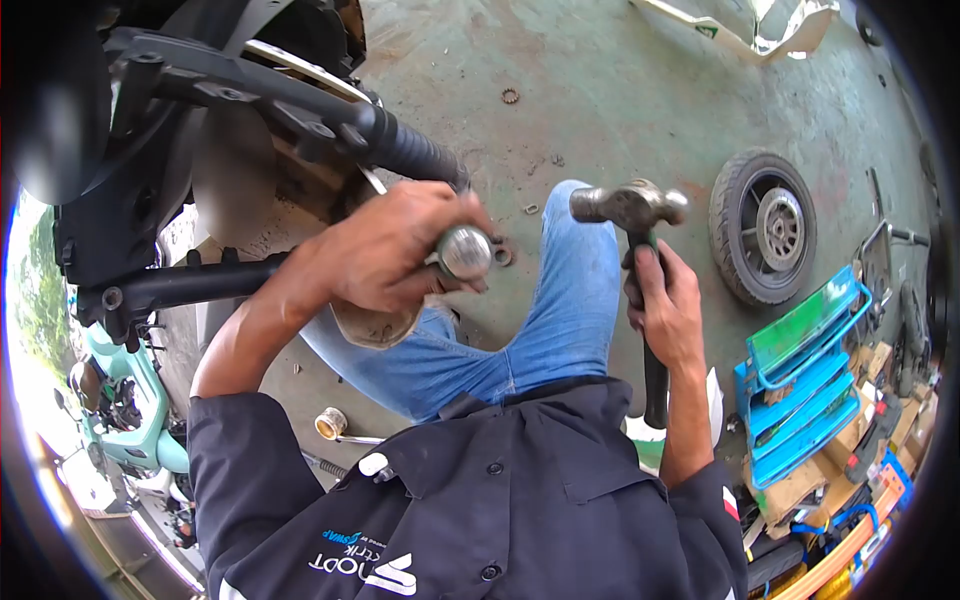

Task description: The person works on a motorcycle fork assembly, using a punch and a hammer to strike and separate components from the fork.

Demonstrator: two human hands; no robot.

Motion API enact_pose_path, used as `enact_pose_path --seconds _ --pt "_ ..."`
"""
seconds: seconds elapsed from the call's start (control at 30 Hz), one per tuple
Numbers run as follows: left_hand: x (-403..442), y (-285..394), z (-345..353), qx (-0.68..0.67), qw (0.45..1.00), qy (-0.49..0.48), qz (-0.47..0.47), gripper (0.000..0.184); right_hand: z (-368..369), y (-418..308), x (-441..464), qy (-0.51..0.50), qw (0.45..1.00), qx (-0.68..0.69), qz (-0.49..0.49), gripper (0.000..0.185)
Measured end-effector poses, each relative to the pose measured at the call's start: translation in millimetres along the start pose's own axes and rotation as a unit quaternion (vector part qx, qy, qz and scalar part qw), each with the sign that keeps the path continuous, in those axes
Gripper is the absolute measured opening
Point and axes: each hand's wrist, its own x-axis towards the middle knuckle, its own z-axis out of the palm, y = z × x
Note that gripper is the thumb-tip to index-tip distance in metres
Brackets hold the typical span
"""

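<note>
My left hand (385, 245) is closed around a tool with a shiny, rounded metal end (466, 252) pointing up towards me. What the tool's lower end touches is hidden under the hand. To the right, my right hand (668, 300) grips the dark handle of a ball-peen hammer (632, 205), its head raised above my knee and slightly blurred. Beside my left hand stands a black vehicle frame (230, 85) with a ribbed black tube (415, 145). Another black tube (190, 283) runs below, behind my left forearm.
A wheel with tyre (763, 227) lies on the green floor at right, near a blue metal rack (800, 380) and cardboard. A toothed ring (510, 95) and small ring (503, 256) lie on the floor. A small open tin (331, 423) and mint-green scooter (135, 400) are at left.
</note>
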Motion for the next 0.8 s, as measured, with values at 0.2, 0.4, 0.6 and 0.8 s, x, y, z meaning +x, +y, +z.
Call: enact_pose_path --seconds 0.2,0.4,0.6,0.8 --pt "-16 5 4 0.022 0.997 0.072 -0.022 0.038 -17 -141 -62 0.015 0.967 0.03 -0.252 0.044" --pt "-18 2 22 0.037 0.981 0.185 -0.046 0.045 -11 -206 -64 -0.082 0.894 -0.309 -0.315 0.05" --pt "-23 -4 18 -0.014 0.974 0.222 -0.054 0.044 8 -228 -60 -0.079 0.824 -0.485 -0.282 0.046" --pt "-23 -10 23 -0.003 0.967 0.252 -0.02 0.043 -103 -365 -163 0.036 0.903 -0.002 -0.427 0.047"
